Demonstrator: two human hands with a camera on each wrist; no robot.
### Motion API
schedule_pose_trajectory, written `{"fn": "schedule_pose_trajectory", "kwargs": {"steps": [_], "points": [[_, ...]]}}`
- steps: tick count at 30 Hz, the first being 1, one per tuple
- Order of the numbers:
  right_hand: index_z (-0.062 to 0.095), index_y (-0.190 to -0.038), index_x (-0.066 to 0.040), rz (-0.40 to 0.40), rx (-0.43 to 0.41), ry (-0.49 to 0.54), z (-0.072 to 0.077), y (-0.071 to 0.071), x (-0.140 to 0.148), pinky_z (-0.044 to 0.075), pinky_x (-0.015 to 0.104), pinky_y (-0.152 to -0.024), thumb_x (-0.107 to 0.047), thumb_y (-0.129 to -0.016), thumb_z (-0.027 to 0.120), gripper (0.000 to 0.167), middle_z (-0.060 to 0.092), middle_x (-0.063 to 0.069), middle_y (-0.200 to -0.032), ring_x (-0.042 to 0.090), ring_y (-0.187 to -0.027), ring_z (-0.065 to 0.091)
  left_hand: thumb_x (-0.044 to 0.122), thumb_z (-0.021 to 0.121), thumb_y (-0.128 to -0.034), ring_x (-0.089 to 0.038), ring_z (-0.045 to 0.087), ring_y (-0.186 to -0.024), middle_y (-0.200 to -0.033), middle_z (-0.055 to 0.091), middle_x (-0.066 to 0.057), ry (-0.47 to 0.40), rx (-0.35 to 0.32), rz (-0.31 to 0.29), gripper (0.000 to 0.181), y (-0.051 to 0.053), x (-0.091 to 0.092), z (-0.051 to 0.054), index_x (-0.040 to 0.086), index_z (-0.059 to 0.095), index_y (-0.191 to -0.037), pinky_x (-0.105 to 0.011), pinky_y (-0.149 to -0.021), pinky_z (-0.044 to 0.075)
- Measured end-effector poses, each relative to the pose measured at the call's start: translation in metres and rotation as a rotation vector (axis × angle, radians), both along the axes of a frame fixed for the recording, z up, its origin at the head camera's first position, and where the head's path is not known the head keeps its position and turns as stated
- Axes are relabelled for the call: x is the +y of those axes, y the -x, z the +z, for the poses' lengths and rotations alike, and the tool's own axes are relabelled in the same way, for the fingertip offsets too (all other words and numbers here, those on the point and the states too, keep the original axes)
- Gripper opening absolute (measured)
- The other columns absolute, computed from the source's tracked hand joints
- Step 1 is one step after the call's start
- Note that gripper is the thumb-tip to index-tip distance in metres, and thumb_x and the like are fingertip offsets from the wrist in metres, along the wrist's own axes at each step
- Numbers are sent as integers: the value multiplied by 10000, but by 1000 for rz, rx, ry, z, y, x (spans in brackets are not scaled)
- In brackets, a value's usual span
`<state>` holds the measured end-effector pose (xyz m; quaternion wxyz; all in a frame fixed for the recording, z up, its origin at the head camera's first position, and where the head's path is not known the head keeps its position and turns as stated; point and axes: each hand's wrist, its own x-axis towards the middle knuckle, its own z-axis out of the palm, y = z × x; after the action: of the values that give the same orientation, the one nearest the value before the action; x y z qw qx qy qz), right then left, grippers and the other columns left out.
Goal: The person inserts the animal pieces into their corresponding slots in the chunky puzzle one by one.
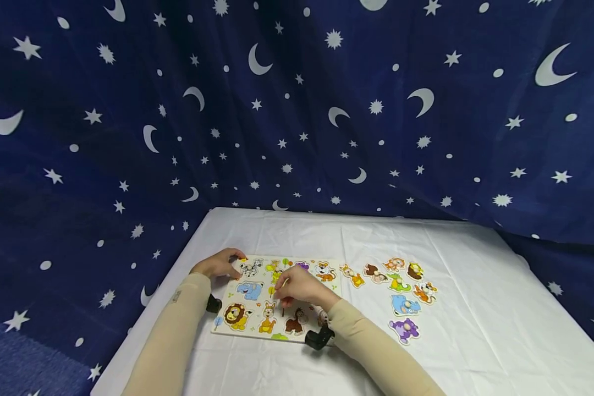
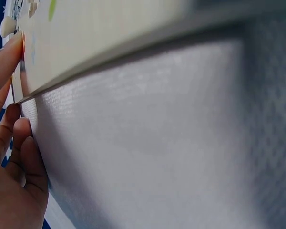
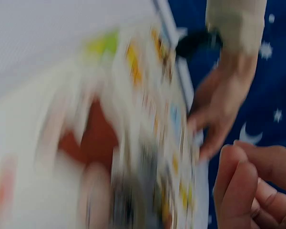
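A pale animal puzzle board lies on the table, with zebra, elephant, lion, kangaroo and monkey pictures showing. At its far left corner my left hand grips the edge. In the left wrist view, the thumb side lies over the board near a pale knob, with other fingers beside and below the edge. My right hand hovers over the board's middle, fingers bent and fingertips close together. Nothing shows between those fingertips in the right wrist view. That hand hides part of the board.
Right of the board lie several loose knobbed pieces, including a kangaroo, a monkey, a crocodile, a tiger, a blue animal and a purple one. A starry dark blue curtain hangs behind the white-covered table.
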<state>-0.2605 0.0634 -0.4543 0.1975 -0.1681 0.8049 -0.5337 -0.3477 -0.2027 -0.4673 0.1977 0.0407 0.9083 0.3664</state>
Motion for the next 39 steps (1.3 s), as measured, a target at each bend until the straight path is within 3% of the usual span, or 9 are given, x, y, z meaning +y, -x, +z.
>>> {"fn": "schedule_pose_trajectory", "kwargs": {"steps": [7,13,29,39], "points": [[683,-929,86,-32,41,-46,11,17,60,597,359,-603,15,-870,690,92,699,202,-739,121,-555,631,7,803,-782,-337,389,-1303,-1537,383,-197,-5,-20,41,526,0,-1,-2,88,582,-1253,-542,-1171,278],[697,-942,97,-80,33,-43,13,26,92,581,322,-606,3,-874,691,116,699,135,-735,113,-573,610,12,809,-776,-340,394,-1299,-1532,388,-201,-18,-18,42,536,0,0,-2,86,578,-1255,-546,-1172,274],[694,-964,98,-209,36,-143,3,32,144,498,302,-538,11,-872,678,127,639,65,-651,124,-558,572,12,818,-766,-338,388,-1320,-1542,396,-186,-10,-18,62,521,-3,5,-1,108,597,-1228,-563,-1192,236],[684,-934,115,-272,61,-165,-8,37,165,550,285,-537,52,-854,687,103,670,98,-696,112,-539,595,28,826,-760,-335,386,-1330,-1549,385,-191,-4,-11,54,535,0,3,-1,113,598,-1237,-556,-1190,247]]}}
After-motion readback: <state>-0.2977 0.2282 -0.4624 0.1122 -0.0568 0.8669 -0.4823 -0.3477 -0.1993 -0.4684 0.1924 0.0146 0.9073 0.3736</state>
